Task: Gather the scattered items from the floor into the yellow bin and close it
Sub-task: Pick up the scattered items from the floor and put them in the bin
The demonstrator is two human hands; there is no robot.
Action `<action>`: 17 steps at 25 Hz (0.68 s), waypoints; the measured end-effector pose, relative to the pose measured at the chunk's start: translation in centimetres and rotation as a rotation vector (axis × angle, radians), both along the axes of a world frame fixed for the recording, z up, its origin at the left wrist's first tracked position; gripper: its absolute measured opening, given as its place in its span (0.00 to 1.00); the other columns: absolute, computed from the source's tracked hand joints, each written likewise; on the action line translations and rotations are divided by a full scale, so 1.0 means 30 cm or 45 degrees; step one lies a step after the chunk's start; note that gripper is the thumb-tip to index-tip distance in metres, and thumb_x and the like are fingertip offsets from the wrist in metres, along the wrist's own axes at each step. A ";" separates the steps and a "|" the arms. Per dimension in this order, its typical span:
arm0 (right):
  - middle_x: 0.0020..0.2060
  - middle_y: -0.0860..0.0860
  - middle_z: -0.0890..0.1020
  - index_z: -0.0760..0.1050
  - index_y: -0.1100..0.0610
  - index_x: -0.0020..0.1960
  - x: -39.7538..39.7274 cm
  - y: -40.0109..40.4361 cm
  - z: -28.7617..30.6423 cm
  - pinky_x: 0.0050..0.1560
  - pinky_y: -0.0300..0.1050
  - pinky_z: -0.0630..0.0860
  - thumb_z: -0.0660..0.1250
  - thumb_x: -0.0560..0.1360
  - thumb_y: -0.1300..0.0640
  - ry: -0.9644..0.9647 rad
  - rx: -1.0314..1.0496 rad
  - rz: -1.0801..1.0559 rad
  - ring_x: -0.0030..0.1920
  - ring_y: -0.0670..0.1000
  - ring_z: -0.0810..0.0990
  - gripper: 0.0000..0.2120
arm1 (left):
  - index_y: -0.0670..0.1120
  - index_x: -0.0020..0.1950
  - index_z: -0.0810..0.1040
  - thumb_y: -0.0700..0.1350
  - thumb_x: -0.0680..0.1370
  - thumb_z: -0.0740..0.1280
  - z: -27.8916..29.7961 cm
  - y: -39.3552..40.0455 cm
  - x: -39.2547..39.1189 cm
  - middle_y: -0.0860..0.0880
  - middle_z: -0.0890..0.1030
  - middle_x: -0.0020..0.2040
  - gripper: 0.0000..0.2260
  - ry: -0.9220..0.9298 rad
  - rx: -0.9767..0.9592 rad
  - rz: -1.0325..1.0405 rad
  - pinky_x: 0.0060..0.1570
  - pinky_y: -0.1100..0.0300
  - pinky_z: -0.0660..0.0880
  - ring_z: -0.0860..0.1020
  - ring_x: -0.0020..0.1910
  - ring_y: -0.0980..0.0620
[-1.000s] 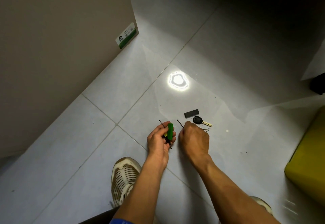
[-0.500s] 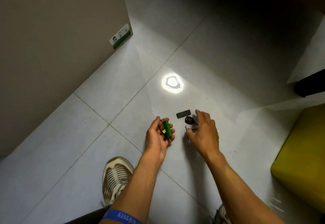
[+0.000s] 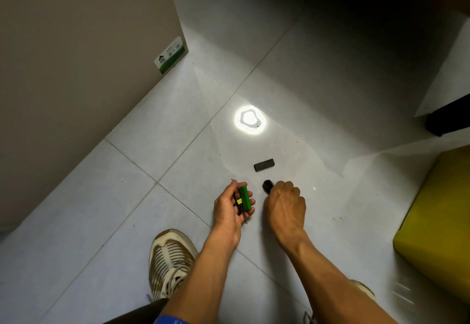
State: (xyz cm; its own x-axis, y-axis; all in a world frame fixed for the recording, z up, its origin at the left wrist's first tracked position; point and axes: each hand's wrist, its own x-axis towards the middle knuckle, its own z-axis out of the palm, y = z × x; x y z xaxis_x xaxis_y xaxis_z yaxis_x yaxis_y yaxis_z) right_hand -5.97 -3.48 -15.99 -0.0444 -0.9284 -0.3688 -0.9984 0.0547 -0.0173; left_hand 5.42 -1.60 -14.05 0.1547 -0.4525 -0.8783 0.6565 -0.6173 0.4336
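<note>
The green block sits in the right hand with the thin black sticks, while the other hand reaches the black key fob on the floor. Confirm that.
Wrong hand. The head view shows the green block and the thin black sticks held in the left hand. It is the right hand that reaches the black key fob on the floor.

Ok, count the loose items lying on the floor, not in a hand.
1 plainly: the black block beyond both hands. The right hand is closing on the car key; others may hide beneath.

right hand (image 3: 284, 204) lowered, now curled over black key (image 3: 267, 185)
</note>
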 end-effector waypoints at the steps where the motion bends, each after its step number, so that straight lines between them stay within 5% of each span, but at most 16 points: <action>1: 0.49 0.57 0.79 0.73 0.61 0.56 0.005 0.001 0.000 0.42 0.47 0.70 0.53 0.81 0.62 -0.019 0.019 -0.016 0.47 0.57 0.78 0.11 | 0.44 0.46 0.82 0.51 0.80 0.63 0.000 0.005 -0.002 0.45 0.83 0.38 0.13 -0.007 0.001 -0.006 0.38 0.56 0.77 0.81 0.35 0.49; 4: 0.48 0.55 0.78 0.73 0.60 0.54 -0.009 -0.016 0.010 0.40 0.44 0.68 0.56 0.81 0.58 -0.177 0.107 -0.102 0.47 0.57 0.78 0.09 | 0.44 0.46 0.83 0.51 0.79 0.64 -0.001 0.014 -0.004 0.44 0.83 0.38 0.13 -0.023 0.003 -0.022 0.37 0.57 0.77 0.81 0.35 0.49; 8: 0.32 0.53 0.76 0.72 0.60 0.38 -0.036 -0.036 0.100 0.33 0.47 0.70 0.66 0.73 0.56 -0.960 0.319 -0.460 0.35 0.54 0.75 0.09 | 0.45 0.44 0.84 0.52 0.80 0.63 0.003 -0.003 -0.033 0.43 0.84 0.41 0.14 -0.039 0.011 -0.009 0.43 0.53 0.78 0.82 0.39 0.47; 11: 0.34 0.54 0.82 0.78 0.58 0.39 0.009 -0.048 0.192 0.37 0.52 0.79 0.70 0.69 0.48 -1.282 0.432 -0.406 0.34 0.53 0.81 0.13 | 0.47 0.39 0.86 0.57 0.81 0.59 0.030 -0.025 -0.046 0.44 0.86 0.42 0.22 0.158 -0.079 0.055 0.43 0.54 0.78 0.85 0.40 0.48; 14: 0.43 0.46 0.84 0.82 0.50 0.47 -0.006 -0.127 0.201 0.44 0.46 0.79 0.67 0.74 0.46 -1.186 0.109 -0.452 0.43 0.47 0.82 0.09 | 0.44 0.48 0.82 0.55 0.82 0.57 0.041 -0.046 -0.016 0.44 0.85 0.39 0.19 0.171 -0.070 0.106 0.38 0.56 0.76 0.82 0.36 0.49; 17: 0.67 0.51 0.75 0.72 0.51 0.69 -0.060 -0.200 0.137 0.59 0.49 0.74 0.62 0.79 0.57 -0.659 -0.011 -0.133 0.61 0.55 0.76 0.18 | 0.41 0.47 0.80 0.49 0.81 0.59 0.039 -0.054 0.018 0.46 0.80 0.32 0.15 0.064 -0.025 0.104 0.31 0.59 0.72 0.78 0.30 0.51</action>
State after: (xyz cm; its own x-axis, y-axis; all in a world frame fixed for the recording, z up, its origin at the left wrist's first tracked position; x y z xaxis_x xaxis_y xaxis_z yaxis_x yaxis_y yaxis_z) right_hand -7.76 -9.47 -11.87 0.0492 -0.9319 -0.3595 -0.8483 0.1510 -0.5075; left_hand 5.96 -3.23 -12.89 0.1476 -0.4572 -0.8770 0.7255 -0.5526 0.4102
